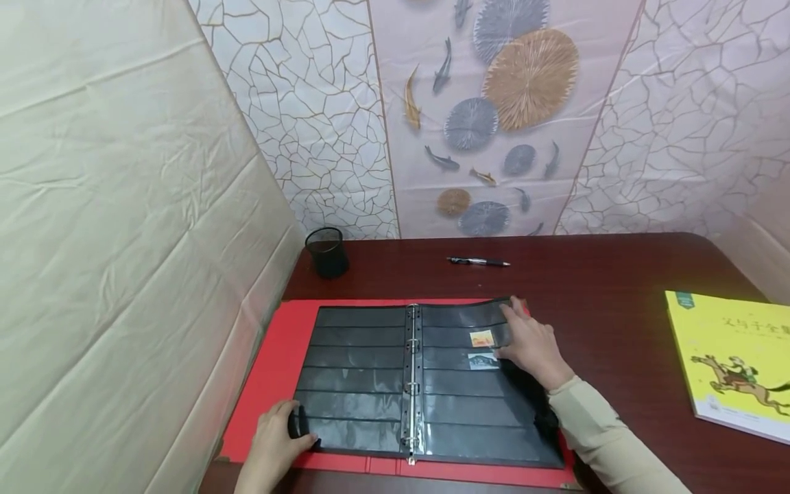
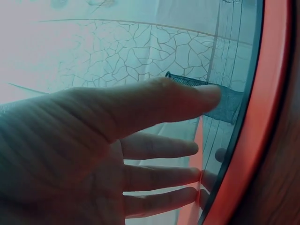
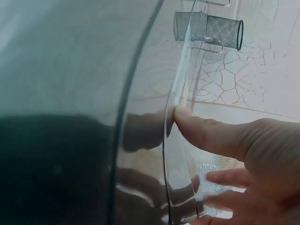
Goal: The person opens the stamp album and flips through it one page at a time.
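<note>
A stamp album [image 1: 348, 357] with a red cover lies spread on the table, its black pages divided into clear strip pockets. On the right page sit an orange-yellow stamp [image 1: 481, 339] and, below it, a blue-green stamp [image 1: 483, 361]. My right hand [image 1: 533, 343] rests over that page's upper outer edge; its thumb touches the page beside the blue-green stamp, with the fingers spread toward the far corner. My left hand [image 1: 274, 436] lies at the lower outer corner of the left page, thumb apart from fairly straight fingers that touch the page.
Behind the album stand a black mesh pen holder [image 1: 328, 255] at the left and a pen [image 1: 478, 261] lying flat. A yellow book [image 1: 728, 343] is on the table to the right. Fabric-covered walls [image 1: 154, 240] enclose the left and back.
</note>
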Demonstrator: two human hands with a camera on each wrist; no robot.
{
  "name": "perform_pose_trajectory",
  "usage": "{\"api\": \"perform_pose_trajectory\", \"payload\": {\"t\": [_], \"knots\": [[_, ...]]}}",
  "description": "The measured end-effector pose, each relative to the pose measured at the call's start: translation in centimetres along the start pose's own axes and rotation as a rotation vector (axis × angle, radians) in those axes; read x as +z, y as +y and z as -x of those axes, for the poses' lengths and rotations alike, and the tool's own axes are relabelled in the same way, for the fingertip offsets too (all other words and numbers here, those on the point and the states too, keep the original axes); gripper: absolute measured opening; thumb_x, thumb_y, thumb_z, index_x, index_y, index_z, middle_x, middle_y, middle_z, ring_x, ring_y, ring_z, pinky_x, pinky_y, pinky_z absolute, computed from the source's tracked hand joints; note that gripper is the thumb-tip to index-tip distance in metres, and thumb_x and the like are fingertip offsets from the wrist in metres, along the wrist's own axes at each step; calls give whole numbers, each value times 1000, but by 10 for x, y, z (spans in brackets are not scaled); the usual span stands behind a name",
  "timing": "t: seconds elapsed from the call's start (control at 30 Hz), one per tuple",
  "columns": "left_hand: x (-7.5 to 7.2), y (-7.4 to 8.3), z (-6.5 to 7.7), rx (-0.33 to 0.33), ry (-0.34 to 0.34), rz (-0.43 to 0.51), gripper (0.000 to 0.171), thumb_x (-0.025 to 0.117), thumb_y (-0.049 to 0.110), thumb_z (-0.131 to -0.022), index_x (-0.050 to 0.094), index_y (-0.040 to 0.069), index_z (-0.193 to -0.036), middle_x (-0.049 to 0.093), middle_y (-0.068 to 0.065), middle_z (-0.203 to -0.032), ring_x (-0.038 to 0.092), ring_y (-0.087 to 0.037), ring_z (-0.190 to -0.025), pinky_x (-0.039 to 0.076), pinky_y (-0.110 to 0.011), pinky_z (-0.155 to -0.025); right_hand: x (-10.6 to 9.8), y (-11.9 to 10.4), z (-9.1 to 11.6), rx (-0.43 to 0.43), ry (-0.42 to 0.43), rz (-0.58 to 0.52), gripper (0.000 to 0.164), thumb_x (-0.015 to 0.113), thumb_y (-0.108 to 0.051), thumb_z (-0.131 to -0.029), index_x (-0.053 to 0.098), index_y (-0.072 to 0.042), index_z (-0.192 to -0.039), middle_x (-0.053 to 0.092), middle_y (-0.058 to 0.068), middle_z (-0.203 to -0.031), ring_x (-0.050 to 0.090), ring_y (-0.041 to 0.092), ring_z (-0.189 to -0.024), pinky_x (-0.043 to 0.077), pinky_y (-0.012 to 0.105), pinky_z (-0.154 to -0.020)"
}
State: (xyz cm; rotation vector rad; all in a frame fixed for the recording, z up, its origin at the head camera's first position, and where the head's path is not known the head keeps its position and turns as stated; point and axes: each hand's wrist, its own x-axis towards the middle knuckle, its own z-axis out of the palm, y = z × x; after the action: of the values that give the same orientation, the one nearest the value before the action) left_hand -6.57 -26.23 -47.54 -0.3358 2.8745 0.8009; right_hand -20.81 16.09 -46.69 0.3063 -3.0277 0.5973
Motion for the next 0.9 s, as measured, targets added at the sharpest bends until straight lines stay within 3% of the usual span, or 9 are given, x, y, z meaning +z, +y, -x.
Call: {"api": "perform_pose_trajectory", "payload": {"t": [0.07, 0.17, 0.27, 0.33, 0.4, 0.47, 0.5, 0.63, 0.9], "knots": [[0, 0, 0, 5, 7, 4, 62, 88, 20, -76, 61, -11, -123, 57, -33, -128, 50, -53, -117, 45, -66, -90, -2, 0, 3, -37, 8, -9, 93, 91, -13, -73, 40, 8, -148, 17, 38, -158, 64, 33, -71, 48, 60, -68], [1, -1, 1, 3, 12, 16, 59, 86, 22, -79, 62, -10, -122, 57, -33, -127, 50, -54, -116, 45, -66, -91, -8, 0, 9, -61, -8, -59, 99, 87, -11, -77, 28, 8, -154, 0, 40, -159, 54, 22, -54, 44, 45, -53], [1, -1, 1, 0, 10, 25, 58, 84, 24, -81, 62, -10, -122, 57, -33, -128, 49, -54, -117, 44, -67, -91, -16, -1, 15, -26, -58, -152, 104, 83, -9, -82, 14, 10, -156, -5, 42, -158, 59, 29, -58, 51, 51, -62], [1, 0, 1, 7, 12, 21, 58, 84, 25, -82, 62, -11, -122, 57, -33, -128, 49, -55, -118, 44, -67, -91, -22, -2, 19, 8, -87, -216, 105, 80, -8, -84, 7, 12, -156, -2, 43, -157, 65, 46, -87, 50, 63, -83], [1, 0, 1, 16, 16, 17, 58, 83, 26, -82, 62, -11, -122, 57, -32, -127, 49, -54, -117, 45, -66, -91, -29, -2, 23, 22, -97, -253, 103, 79, -7, -85, 6, 14, -154, 8, 45, -155, 53, 57, -115, 39, 70, -96], [1, 1, 1, 24, 20, 9, 58, 83, 27, -83, 62, -11, -122, 58, -32, -126, 50, -54, -116, 46, -65, -90, -36, -3, 28, 25, -106, -278, 100, 78, -7, -86, 7, 17, -153, 21, 47, -151, 39, 60, -130, 38, 69, -99], [2, 1, 2, 27, 21, 6, 58, 83, 27, -83, 62, -12, -121, 58, -32, -126, 50, -54, -116, 46, -65, -91, -40, -2, 30, 25, -114, -290, 98, 77, -7, -87, 8, 18, -152, 25, 47, -149, 36, 60, -132, 39, 67, -99], [1, 2, 2, 24, 20, 8, 58, 81, 27, -85, 61, -12, -122, 57, -32, -127, 49, -54, -118, 45, -66, -92, -53, -1, 39, 30, -153, -340, 86, 72, -6, -91, 15, 21, -149, 37, 48, -141, 47, 58, -124, 50, 60, -89], [1, 1, 3, 28, 13, 23, 56, 77, 28, -89, 61, -12, -124, 56, -33, -130, 47, -55, -120, 45, -66, -92, -68, -2, 53, -21, -222, -486, 75, 65, 1, -94, 18, 19, -150, 50, 47, -129, 58, 51, -114, 55, 51, -79]]}}
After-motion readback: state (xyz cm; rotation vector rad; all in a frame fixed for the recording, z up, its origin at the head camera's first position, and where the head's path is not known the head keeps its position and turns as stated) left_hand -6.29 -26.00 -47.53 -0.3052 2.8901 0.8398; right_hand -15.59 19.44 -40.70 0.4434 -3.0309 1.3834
